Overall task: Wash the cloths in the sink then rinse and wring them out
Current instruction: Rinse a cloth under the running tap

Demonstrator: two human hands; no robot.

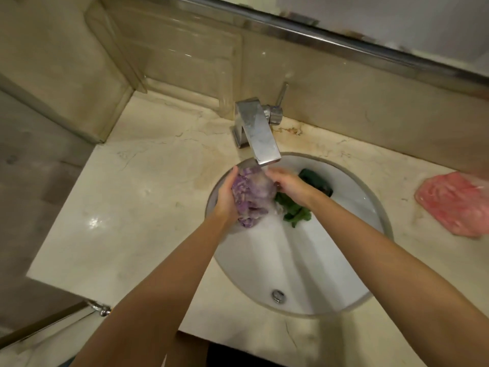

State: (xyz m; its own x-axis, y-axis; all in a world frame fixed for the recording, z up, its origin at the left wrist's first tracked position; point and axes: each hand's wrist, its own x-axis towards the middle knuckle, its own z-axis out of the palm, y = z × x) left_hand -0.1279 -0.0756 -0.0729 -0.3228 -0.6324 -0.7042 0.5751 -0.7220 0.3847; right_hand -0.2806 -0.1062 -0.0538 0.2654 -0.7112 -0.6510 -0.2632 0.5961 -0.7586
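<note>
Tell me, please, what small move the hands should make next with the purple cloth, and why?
Probably keep kneading the purple cloth under the faucet stream before wringing. The left hand and right hand hold it bunched right beneath the spout, over the sink, with water running through it. A green cloth waits below.

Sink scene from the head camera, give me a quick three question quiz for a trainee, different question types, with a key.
1. True or false: the pink cloth lies in the sink.
2. Multiple choice: which cloth is held between the left hand and the right hand, under the faucet? A purple cloth, B green cloth, C pink cloth.
3. Fill in: the green cloth lies in the ____.

Key: 1 false, it lies on the counter right of the basin. 2 A. 3 sink.
</note>
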